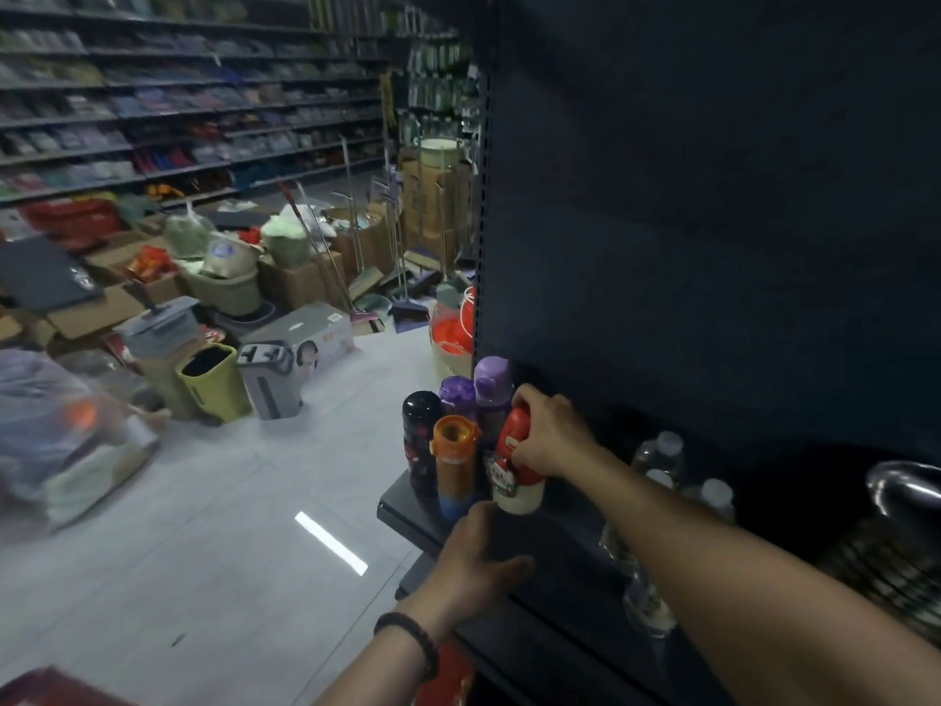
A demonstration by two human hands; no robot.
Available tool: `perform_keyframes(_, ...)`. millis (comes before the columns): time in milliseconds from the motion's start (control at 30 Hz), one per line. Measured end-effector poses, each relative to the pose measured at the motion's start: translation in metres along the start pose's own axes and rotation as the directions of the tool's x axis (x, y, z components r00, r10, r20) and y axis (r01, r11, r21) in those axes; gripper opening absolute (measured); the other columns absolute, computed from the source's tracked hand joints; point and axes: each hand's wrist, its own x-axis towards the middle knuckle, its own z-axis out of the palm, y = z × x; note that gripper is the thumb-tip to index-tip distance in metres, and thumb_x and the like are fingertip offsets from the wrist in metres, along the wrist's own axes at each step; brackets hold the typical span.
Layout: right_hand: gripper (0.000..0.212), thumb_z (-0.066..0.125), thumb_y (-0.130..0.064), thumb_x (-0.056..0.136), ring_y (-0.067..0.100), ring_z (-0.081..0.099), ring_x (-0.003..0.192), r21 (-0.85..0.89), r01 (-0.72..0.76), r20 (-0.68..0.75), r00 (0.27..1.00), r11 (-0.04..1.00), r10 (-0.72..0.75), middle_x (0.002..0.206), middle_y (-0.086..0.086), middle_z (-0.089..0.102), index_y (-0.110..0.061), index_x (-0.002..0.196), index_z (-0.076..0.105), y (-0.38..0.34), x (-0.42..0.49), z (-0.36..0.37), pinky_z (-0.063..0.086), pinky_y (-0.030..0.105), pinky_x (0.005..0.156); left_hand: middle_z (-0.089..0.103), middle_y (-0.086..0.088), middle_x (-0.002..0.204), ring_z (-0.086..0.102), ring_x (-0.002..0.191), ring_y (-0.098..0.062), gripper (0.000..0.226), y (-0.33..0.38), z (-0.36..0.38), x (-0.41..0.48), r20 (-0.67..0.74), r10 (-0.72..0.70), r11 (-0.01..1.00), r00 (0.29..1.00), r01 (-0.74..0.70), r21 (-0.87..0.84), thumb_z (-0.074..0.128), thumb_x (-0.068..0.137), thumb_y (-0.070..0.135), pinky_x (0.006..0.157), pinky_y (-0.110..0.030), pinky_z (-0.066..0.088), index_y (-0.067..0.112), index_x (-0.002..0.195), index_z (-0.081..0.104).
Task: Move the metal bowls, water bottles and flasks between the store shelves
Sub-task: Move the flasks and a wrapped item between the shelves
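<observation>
My right hand (547, 434) grips the red cap of a red-and-white flask (515, 476) standing at the left end of the dark shelf (402, 507). Beside it stand an orange-capped flask (453, 463), a black flask (421, 440) and two purple-capped flasks (491, 387). My left hand (476, 563) rests on the shelf's front edge just below the flasks, fingers loosely spread, holding nothing. Clear water bottles (662, 456) lie and stand further right on the shelf. A stack of metal bowls (901, 547) sits at the far right.
The dark shelf upright and back panel (713, 196) rise behind the flasks. On the tiled floor (229, 527) to the left are bins, cardboard boxes, mops and brooms. Stocked store shelves (178, 94) line the far wall. Red plastic ware (450, 338) sits behind the upright.
</observation>
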Motion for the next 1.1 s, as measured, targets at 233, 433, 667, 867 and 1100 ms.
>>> perform_keyframes(233,0.066,0.084,-0.031,0.078,0.035,0.060,0.113,0.012,-0.009,0.007,1.000,1.000,0.009,0.128,0.009,0.045,-0.041,0.129,0.044,-0.005,0.037,0.030,0.059,0.050,0.093,0.060,0.011,0.140,0.060,0.130,-0.012,0.054,-0.026,-0.011,0.020,0.014,0.009,0.996,1.000,-0.010,0.089,0.076,0.094,0.045,0.109,-0.035,0.053,0.029,0.143,0.058)
perform_keyframes(433,0.067,0.082,-0.023,0.079,0.033,0.060,0.113,0.037,-0.003,0.031,1.000,0.999,0.002,0.128,0.007,0.044,-0.045,0.131,0.046,-0.011,0.047,0.046,0.058,0.048,0.093,0.067,0.014,0.130,0.065,0.116,-0.006,0.035,-0.029,-0.015,0.022,0.056,0.045,0.990,0.997,-0.052,0.130,0.070,0.099,0.041,0.102,-0.032,0.057,0.029,0.132,0.068)
perform_keyframes(667,0.074,0.082,-0.027,0.083,0.034,0.060,0.116,0.068,-0.002,0.058,0.998,0.998,-0.002,0.132,0.008,0.044,-0.048,0.143,0.045,-0.003,0.050,0.050,0.057,0.047,0.097,0.070,0.011,0.125,0.069,0.111,-0.008,0.032,-0.038,-0.017,0.020,0.085,0.010,0.991,0.996,-0.021,0.132,0.071,0.099,0.039,0.099,-0.030,0.058,0.028,0.128,0.069)
perform_keyframes(867,0.101,0.087,-0.034,0.077,0.032,0.060,0.124,0.085,0.023,0.109,0.994,0.996,-0.032,0.139,0.008,0.047,-0.054,0.157,0.028,0.002,0.041,0.041,0.056,0.050,0.102,0.072,0.009,0.119,0.071,0.105,-0.008,0.027,-0.033,-0.011,0.013,0.117,0.002,0.990,0.993,-0.018,0.136,0.071,0.098,0.036,0.092,-0.028,0.058,0.026,0.123,0.069)
perform_keyframes(1100,0.064,0.080,-0.041,0.086,0.020,0.060,0.115,0.034,0.043,0.049,0.998,0.998,-0.044,0.133,0.002,0.053,-0.032,0.142,0.050,0.017,-0.013,-0.002,0.055,0.041,0.099,0.073,0.007,0.115,0.068,0.097,-0.005,0.023,-0.006,-0.006,0.001,0.170,0.107,0.971,0.980,-0.140,0.193,0.072,0.099,0.030,0.069,-0.005,0.046,0.022,0.121,0.071)
